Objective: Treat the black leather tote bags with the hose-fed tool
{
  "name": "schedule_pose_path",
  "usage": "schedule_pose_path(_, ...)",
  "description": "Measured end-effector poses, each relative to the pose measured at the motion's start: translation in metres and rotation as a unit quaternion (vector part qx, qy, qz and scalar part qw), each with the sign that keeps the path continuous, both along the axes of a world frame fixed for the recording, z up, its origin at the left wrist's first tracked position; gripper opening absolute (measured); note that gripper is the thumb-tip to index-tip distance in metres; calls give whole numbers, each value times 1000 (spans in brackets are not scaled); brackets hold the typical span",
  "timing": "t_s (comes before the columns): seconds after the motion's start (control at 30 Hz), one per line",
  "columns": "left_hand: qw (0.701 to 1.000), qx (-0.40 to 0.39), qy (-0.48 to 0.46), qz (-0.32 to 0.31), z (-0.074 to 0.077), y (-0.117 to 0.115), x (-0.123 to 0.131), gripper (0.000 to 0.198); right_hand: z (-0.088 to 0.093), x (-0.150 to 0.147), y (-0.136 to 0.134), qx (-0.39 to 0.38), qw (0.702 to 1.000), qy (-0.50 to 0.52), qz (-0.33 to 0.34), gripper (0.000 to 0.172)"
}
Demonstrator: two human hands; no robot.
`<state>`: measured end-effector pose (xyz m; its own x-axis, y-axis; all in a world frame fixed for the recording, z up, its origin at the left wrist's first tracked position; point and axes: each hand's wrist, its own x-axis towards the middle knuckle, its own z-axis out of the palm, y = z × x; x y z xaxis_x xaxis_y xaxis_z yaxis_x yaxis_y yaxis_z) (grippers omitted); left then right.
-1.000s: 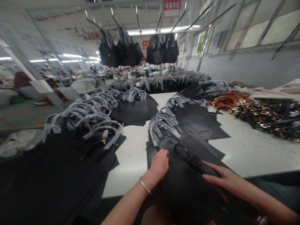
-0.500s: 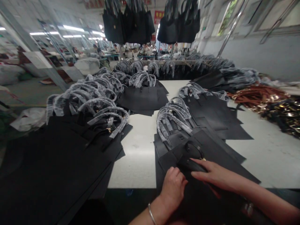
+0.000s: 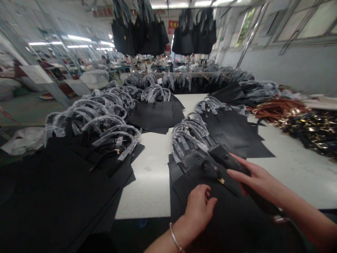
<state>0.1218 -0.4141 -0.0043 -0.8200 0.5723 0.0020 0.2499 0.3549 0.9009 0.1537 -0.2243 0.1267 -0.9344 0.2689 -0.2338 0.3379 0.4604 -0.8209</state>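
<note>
My right hand (image 3: 254, 179) grips a long black leather-like piece (image 3: 223, 156) with a round stud near its far end; its exact kind is unclear. Shiny metal shows at the near end. Beneath it lies a black handbag (image 3: 196, 174) on a stack, with a dark curved strap and a small gold clasp (image 3: 221, 180) on it. Over the bag's near part is my left hand (image 3: 200, 205), fingers curled and thumb apart, with nothing visible in it. A silver bangle circles that wrist.
The white table (image 3: 144, 175) bears black bag stacks (image 3: 86, 168) with plastic-wrapped handles on the left and more black bags (image 3: 231, 130) at the right. Brown straps (image 3: 273, 109) and gold-and-black hardware (image 3: 313, 130) are heaped farther right. Black bags (image 3: 150, 35) hang overhead.
My right hand has lifted up and right with the black piece, leaving the gold clasp in fuller view. My left hand's thumb has parted from its fingers.
</note>
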Motion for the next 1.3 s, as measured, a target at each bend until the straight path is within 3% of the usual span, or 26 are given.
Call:
schedule_pose_path(0.07, 994, 73, -73, 41, -1, 29, -5, 44, 0, 14, 18, -26, 999, -18, -29, 86)
schedule_pose_path(0.13, 980, 126, -135, 73, -4, 57, -10, 49, -8, 30, 29, -61, 996, -42, -51, 86)
schedule_pose_path(0.2, 969, 161, -166, 83, -6, 78, -16, 35, -22, 44, 34, -98, 991, -62, -68, 87)
schedule_pose_path(0.3, 968, 178, -154, 84, -6, 89, -21, 14, -41, 61, 33, -139, 984, -86, -73, 89)
schedule_pose_path(0.5, 965, 207, -158, 26, 0, 82, -21, 35, -48, 66, 22, -178, 976, -111, -55, 88)
schedule_pose_path(0.67, 910, 342, -232, -46, -1, 83, -20, 38, -47, 61, 15, -211, 971, -98, -49, 85)
schedule_pose_path(0.83, 866, 418, -275, 7, -6, 81, -18, 53, -46, 51, 8, -203, 976, -63, -36, 82)
schedule_pose_path(0.97, 873, 389, -288, 54, -5, 72, -20, 56, -40, 54, 6, -170, 982, -78, -20, 81)
schedule_pose_path(1.13, 900, 348, -263, 20, 5, 60, -18, 33, -34, 56, -2, -156, 982, -101, -24, 83)
schedule_pose_path(1.3, 908, 338, -245, 47, 8, 55, -14, 48, -29, 53, -4, -135, 988, -65, -27, 85)
